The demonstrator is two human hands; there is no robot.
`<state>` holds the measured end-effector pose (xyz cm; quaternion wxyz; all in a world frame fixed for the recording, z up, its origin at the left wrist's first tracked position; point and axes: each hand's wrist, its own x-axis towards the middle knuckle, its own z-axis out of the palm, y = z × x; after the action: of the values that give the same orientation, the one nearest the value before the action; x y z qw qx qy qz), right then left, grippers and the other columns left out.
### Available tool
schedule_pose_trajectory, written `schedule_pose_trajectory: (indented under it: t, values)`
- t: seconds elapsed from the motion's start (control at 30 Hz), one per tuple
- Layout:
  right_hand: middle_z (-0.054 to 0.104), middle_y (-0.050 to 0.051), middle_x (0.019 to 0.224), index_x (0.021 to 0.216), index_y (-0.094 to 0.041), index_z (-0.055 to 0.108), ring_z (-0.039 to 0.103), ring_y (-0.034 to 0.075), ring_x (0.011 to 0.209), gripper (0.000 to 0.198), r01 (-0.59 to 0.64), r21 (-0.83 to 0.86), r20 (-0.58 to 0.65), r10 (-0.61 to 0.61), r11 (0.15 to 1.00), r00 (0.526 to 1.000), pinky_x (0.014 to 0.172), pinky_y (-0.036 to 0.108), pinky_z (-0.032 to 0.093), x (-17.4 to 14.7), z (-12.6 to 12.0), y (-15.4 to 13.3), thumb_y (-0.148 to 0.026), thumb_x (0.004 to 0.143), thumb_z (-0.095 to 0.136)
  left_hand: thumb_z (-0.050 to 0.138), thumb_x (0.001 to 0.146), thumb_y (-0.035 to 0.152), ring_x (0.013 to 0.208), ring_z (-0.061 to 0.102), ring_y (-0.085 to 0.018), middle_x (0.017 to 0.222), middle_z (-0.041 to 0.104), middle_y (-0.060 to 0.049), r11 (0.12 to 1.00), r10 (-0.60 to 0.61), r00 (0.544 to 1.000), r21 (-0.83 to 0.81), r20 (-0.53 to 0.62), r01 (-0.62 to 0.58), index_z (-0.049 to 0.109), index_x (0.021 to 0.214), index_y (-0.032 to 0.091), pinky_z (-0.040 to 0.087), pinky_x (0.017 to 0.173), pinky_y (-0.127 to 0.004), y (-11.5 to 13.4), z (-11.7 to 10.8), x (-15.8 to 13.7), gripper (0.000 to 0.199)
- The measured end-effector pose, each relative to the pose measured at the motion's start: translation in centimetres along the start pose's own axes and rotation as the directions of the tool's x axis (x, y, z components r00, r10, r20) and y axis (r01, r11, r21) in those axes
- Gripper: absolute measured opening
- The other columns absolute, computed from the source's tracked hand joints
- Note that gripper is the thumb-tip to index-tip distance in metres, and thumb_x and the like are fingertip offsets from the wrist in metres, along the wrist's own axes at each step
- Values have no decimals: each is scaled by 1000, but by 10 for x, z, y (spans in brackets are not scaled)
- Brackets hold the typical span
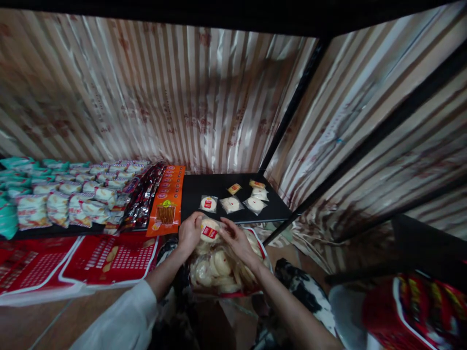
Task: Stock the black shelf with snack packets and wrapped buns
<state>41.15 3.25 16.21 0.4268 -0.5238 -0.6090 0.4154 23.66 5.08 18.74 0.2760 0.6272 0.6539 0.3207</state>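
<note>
Between my two hands is a round, pale wrapped biscuit (210, 230) with a red label facing up. My left hand (190, 233) grips its left edge, thumb and fingers pinched together. On the other edge, my right hand (237, 239) pinches the wrapper. Below them sits an open bag (219, 270) full of similar wrapped biscuits. Just beyond, on the black shelf (193, 182), lie a labelled wrapped biscuit (208, 203), a plain-faced wrapped biscuit (231, 204) and a small overlapping group of wrapped biscuits (255, 204). Small yellow packets (234, 188) lie behind them.
Left on the shelf are an orange snack packet (166, 199), dark shiny packets (146, 192) and rows of white snack bags (73, 199). Red bags (109, 260) stand below. A black shelf post (295, 104) rises at right; a red container of packets (412, 311) is lower right.
</note>
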Motion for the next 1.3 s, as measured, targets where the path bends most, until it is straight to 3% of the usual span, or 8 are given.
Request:
schedule_pose_trajectory:
  t: [0.17, 0.3, 0.43, 0.53, 0.63, 0.8, 1.03, 1.3]
  values:
    - [68, 1, 78, 86, -16, 67, 60, 14, 70, 36, -128, 243, 85, 110, 962, 990, 66, 26, 48, 37, 10, -6, -48, 70, 67, 43, 86, 26, 80, 64, -15, 89, 70, -4, 987, 27, 999, -156, 27, -22, 62, 101, 19, 47, 72, -25, 1, -11, 40, 25]
    - [66, -1, 68, 77, -16, 65, 57, 10, 59, 37, -326, 444, 57, 336, 835, 940, 56, 21, 46, 73, 14, -7, -44, 58, 78, 46, 84, 24, 84, 64, -16, 93, 69, -7, 965, 49, 998, -259, 49, -34, 60, 104, 15, 50, 75, -26, -4, -23, 84, 26]
    - [65, -3, 64, 82, -18, 62, 60, 9, 59, 34, -374, 600, 9, 462, 707, 887, 58, 20, 50, 117, 22, -13, -29, 57, 81, 50, 82, 21, 101, 60, -20, 115, 61, -13, 994, 14, 985, -104, -171, -32, 58, 111, 13, 45, 92, -35, -10, -28, 118, 32]
    - [62, -5, 59, 90, -19, 60, 58, 7, 51, 31, -342, 632, -13, 451, 695, 892, 51, 17, 49, 154, 33, -17, -18, 63, 75, 51, 82, 20, 89, 64, -17, 119, 59, -14, 982, -106, 985, -170, -135, 82, 52, 120, 13, 47, 91, -36, -14, -16, 137, 39]
    - [61, -5, 60, 87, -17, 61, 57, 5, 49, 21, -350, 606, -22, 455, 714, 890, 48, 13, 48, 191, 44, -15, -11, 69, 68, 51, 80, 14, 87, 65, -15, 125, 56, -15, 958, -176, 980, -246, -96, 148, 44, 128, 13, 50, 88, -32, -17, 2, 157, 48]
    - [64, -2, 66, 80, -16, 59, 62, 8, 55, 11, -399, 473, -73, 486, 786, 871, 54, 18, 53, 249, 57, 0, -7, 73, 61, 51, 77, 9, 125, 45, -22, 135, 49, -16, 976, -194, 960, -136, -203, 169, 41, 132, 10, 38, 103, -31, -17, 24, 194, 56]
    - [63, -1, 60, 78, -16, 57, 64, 12, 55, 9, -405, 334, -147, 472, 851, 869, 55, 20, 54, 307, 76, 30, -8, 75, 56, 42, 81, 7, 134, 34, -23, 142, 40, -18, 981, -193, 970, -36, -149, 190, 49, 127, 7, 28, 111, -31, -23, 43, 242, 47]
    - [70, 5, 79, 91, -13, 63, 67, 13, 61, 18, -391, 45, -215, 391, 919, 895, 54, 20, 53, 350, 97, 56, -14, 73, 58, 35, 80, 2, 137, 27, -21, 143, 39, -13, 964, -78, 992, 247, -104, 101, 47, 130, 5, 23, 113, -29, -53, 52, 270, 52]
